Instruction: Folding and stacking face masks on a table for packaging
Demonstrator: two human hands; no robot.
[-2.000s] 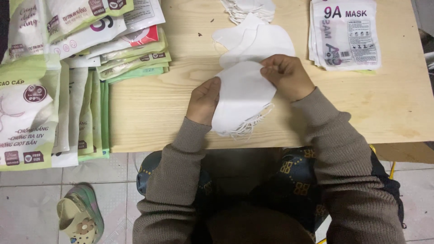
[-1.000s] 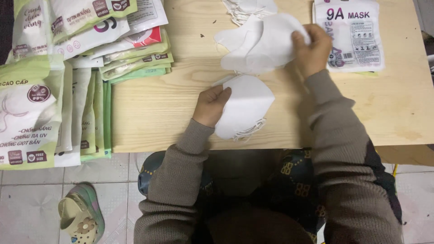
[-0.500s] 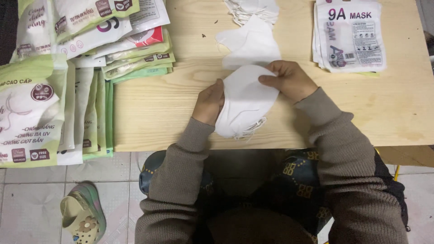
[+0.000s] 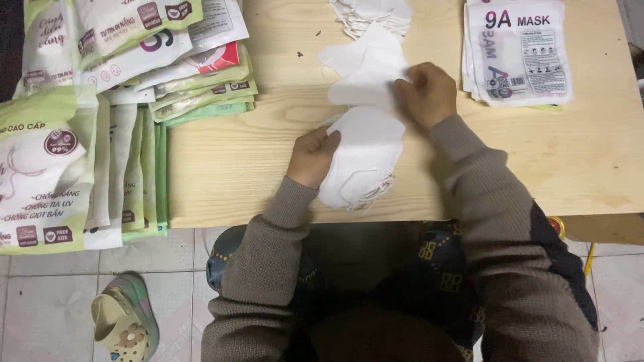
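My left hand [image 4: 314,155] grips the left edge of a small stack of folded white face masks [image 4: 362,161] near the front edge of the wooden table [image 4: 235,161]; ear loops hang from the stack's lower side. My right hand [image 4: 426,94] pinches the right edge of a single white mask [image 4: 365,67] lying just beyond that stack. More white masks are piled at the far edge [image 4: 376,13].
A stack of white printed mask pouches [image 4: 516,53] lies at the far right of the table. Many green and white pouches [image 4: 134,53] are heaped at the left, with more on the floor [image 4: 47,174]. A sandal [image 4: 124,325] rests on the tiled floor.
My right hand went out to the loose masks, laid one on the held stack, and has now moved back out to the single mask beyond it. My left hand stayed put.
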